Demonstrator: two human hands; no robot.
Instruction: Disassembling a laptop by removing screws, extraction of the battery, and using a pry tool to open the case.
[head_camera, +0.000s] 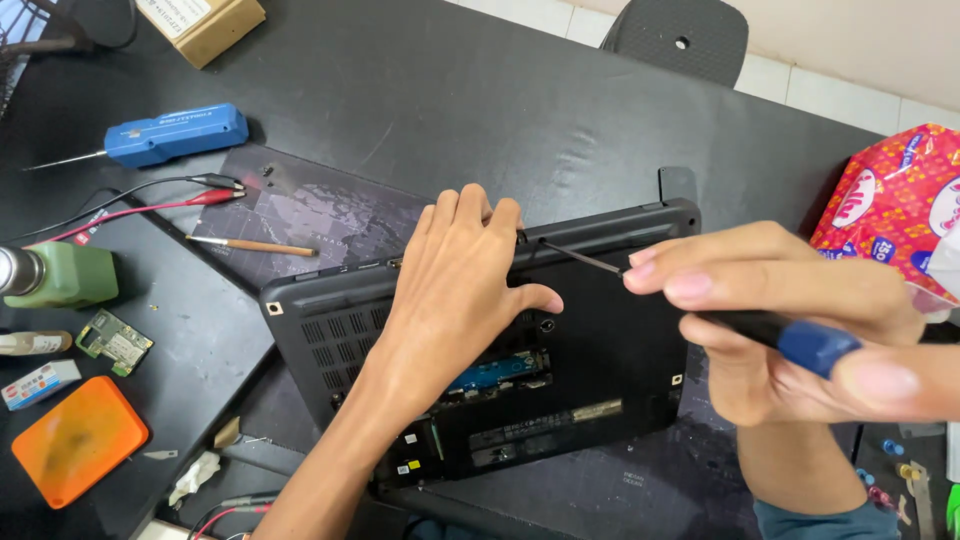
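Right hand (790, 330) gripping screwdriver (800, 342), left hand (455, 290) flat, unclenched on laptop (600, 350); angled tip likely slipping, stripping screw (541, 241).

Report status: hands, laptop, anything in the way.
Left hand flat on laptop, holding nothing. Right hand grips screwdriver, tip at rear-edge screw hole. Nothing in the way.

My left hand (455, 295) lies flat, palm down, on the upturned laptop (600, 350), fingers together and reaching to its far edge, thumb spread toward the right. My left forearm runs back from it toward the laptop's near left corner. My right hand (790, 320) hovers over the laptop's right side, fingers pinched round a screwdriver (770, 335), thumb along the handle, wrist bent downward.
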